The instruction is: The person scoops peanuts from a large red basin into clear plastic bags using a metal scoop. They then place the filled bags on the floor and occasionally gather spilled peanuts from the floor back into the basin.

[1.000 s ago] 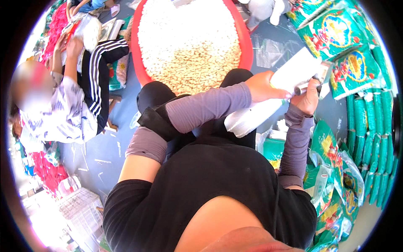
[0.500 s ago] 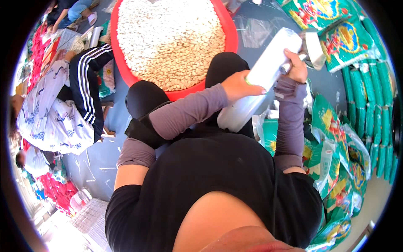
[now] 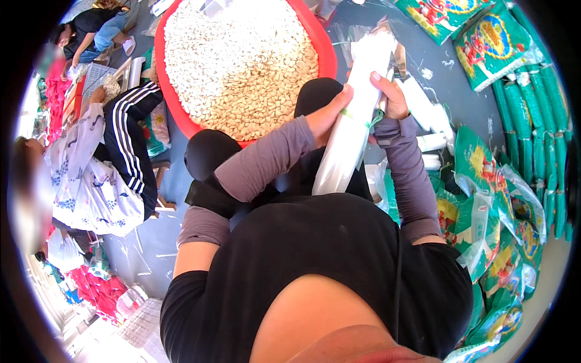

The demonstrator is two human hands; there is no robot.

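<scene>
A long bundle of whitish, see-through plastic bags (image 3: 354, 100) slants up between my knees, with a thin green tie around its middle. My left hand (image 3: 330, 115) grips its left side, thumb against the plastic. On the opposite side, my right hand (image 3: 392, 100) is closed on the bundle near the tie, its thumb over the edge; its other fingers are partly hidden. Both forearms wear greyish-purple sleeves. Just ahead of my knees stands a red tub (image 3: 330, 51) filled with pale nuts or seeds (image 3: 248, 78).
More white plastic rolls (image 3: 426, 109) lie beyond my right forearm. Green printed packages (image 3: 493, 45) are heaped along the right, beside stacked green packs (image 3: 532, 133). To the left sits a person in striped black trousers (image 3: 130, 130); another person (image 3: 91, 27) is farther off.
The bundle has swung left and come more upright, its green tie now showing. My right hand has moved left to it, and my left hand has shifted slightly left and up.
</scene>
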